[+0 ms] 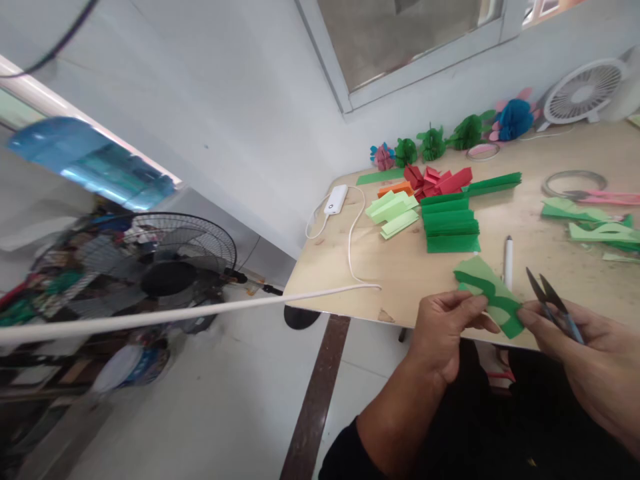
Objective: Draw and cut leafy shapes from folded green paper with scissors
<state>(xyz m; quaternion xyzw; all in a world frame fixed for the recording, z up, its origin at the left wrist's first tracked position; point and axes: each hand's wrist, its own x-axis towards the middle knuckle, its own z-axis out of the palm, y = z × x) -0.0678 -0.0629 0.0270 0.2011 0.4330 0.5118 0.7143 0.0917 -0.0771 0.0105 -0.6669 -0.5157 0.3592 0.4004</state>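
Observation:
Near the table's front edge, my left hand (445, 327) pinches a piece of green paper (493, 293) with wavy cut edges, in light and dark green. My right hand (575, 340) holds scissors (547, 297), their slightly parted blades pointing up and away. The thumb of that hand also touches the paper's right end. A white pen (509, 263) lies just beyond the paper. Behind it are folded dark green papers (450, 223), light green folded strips (393, 210) and red folded papers (437, 183).
Paper pompom flowers (433, 141) line the wall, beside a small white fan (585, 93). A tape roll (575, 180) and green scraps (605, 230) lie to the right. A white cable (200, 311) crosses the table's left edge; a black floor fan (170, 273) stands left.

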